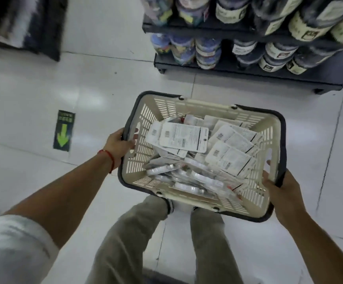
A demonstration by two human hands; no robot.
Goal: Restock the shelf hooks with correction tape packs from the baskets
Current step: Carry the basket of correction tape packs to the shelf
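Observation:
A cream plastic basket [217, 108] with a dark rim is held above the floor in front of my legs. It is filled with several white correction tape packs [184, 138], most lying back side up with barcodes showing. My left hand [118, 145] grips the basket's left rim, fingers curled over the edge. At the basket's near right corner, my right hand [282, 193] grips the rim the same way. No shelf hooks are in view.
A dark low shelf unit [269, 75] stacked with jars and bottles stands just beyond the basket at the upper right. Another dark shelf [49, 37] is at the upper left. A green arrow sticker [63, 131] marks the white tiled floor to the left.

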